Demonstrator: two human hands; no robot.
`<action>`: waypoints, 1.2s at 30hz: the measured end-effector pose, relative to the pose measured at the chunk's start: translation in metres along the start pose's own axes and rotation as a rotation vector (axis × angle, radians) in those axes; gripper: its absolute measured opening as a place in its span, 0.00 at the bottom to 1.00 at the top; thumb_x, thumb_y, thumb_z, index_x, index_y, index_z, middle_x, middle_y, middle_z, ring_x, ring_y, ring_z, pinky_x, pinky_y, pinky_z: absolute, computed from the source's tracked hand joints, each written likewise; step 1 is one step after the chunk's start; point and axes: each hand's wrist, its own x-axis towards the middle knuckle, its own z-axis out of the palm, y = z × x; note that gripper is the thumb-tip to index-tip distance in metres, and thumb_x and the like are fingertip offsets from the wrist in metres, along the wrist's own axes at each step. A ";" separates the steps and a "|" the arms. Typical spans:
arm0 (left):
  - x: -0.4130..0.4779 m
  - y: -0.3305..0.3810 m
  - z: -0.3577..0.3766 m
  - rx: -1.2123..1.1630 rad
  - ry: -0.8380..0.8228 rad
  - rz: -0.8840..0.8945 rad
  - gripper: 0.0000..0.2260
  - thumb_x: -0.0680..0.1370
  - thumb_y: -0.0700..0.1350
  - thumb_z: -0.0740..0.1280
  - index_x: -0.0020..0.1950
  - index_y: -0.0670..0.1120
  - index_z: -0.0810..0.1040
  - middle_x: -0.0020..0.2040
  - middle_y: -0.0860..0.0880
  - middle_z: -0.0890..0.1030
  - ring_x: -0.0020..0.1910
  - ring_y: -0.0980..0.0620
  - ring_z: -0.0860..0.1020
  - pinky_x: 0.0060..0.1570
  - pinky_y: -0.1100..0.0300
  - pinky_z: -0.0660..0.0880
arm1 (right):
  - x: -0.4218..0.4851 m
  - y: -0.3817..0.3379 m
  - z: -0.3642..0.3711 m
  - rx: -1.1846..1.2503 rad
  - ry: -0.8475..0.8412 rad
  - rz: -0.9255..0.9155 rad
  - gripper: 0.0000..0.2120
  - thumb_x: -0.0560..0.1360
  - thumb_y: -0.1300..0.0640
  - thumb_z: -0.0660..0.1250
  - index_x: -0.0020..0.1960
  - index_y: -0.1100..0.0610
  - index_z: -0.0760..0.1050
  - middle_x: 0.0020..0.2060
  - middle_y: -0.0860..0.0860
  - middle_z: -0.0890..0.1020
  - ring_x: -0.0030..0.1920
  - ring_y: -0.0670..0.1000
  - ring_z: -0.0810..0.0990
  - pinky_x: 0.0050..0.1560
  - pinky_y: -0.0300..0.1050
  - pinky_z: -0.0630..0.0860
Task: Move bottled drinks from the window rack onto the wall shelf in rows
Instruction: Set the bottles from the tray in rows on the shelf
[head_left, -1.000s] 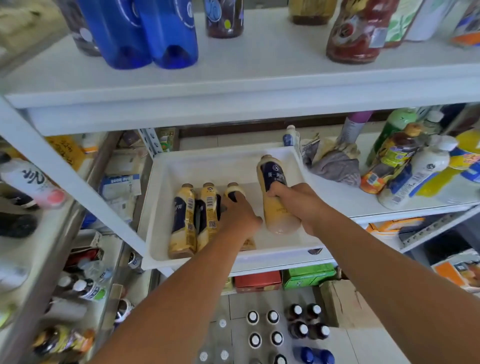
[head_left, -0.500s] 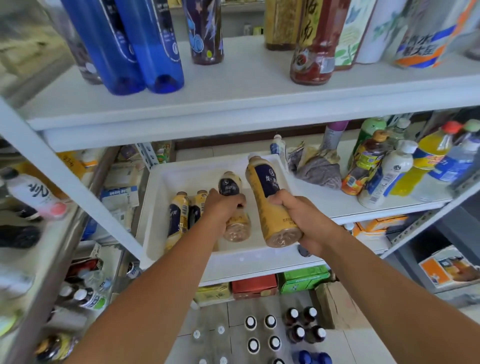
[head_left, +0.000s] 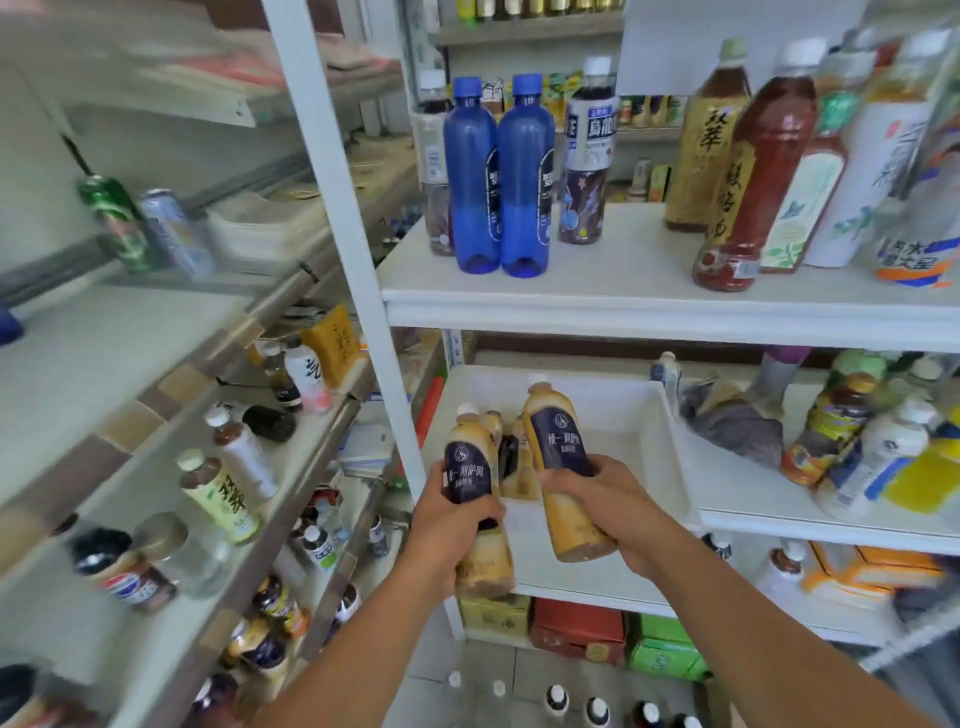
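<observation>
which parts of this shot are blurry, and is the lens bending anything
Head view: the left rack and its cans are smeared, the far right edge too. Head view: the left tan bottle in the left hand, the right tan bottle in the right hand and the blue bottles read sharp. Head view: wide-angle bending slants the white upright; light is soft, no hard glare.

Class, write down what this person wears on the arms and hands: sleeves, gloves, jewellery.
Nothing worn shows. The left hand and right hand are bare, without gloves, rings or a watch. The left forearm and right forearm are uncovered to the frame's edge; no sleeve shows.
</observation>
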 end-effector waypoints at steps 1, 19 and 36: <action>-0.011 -0.002 -0.009 -0.002 0.035 0.020 0.29 0.67 0.33 0.75 0.64 0.53 0.73 0.53 0.46 0.83 0.49 0.43 0.83 0.45 0.47 0.83 | -0.004 0.001 0.008 -0.014 -0.014 -0.011 0.16 0.73 0.53 0.76 0.58 0.55 0.78 0.44 0.55 0.84 0.38 0.53 0.84 0.32 0.46 0.80; -0.140 0.037 -0.148 -0.031 0.639 0.556 0.32 0.66 0.35 0.76 0.65 0.57 0.73 0.46 0.52 0.83 0.40 0.52 0.82 0.39 0.55 0.80 | -0.057 -0.054 0.183 -0.096 -0.365 -0.408 0.19 0.72 0.57 0.75 0.62 0.51 0.75 0.49 0.48 0.84 0.47 0.49 0.83 0.45 0.45 0.77; -0.204 0.088 -0.324 -0.042 1.266 0.700 0.21 0.69 0.43 0.76 0.58 0.55 0.73 0.44 0.54 0.82 0.41 0.53 0.81 0.42 0.56 0.79 | -0.111 -0.112 0.377 -0.036 -0.711 -0.647 0.25 0.71 0.58 0.77 0.63 0.53 0.69 0.51 0.47 0.82 0.46 0.43 0.82 0.40 0.39 0.72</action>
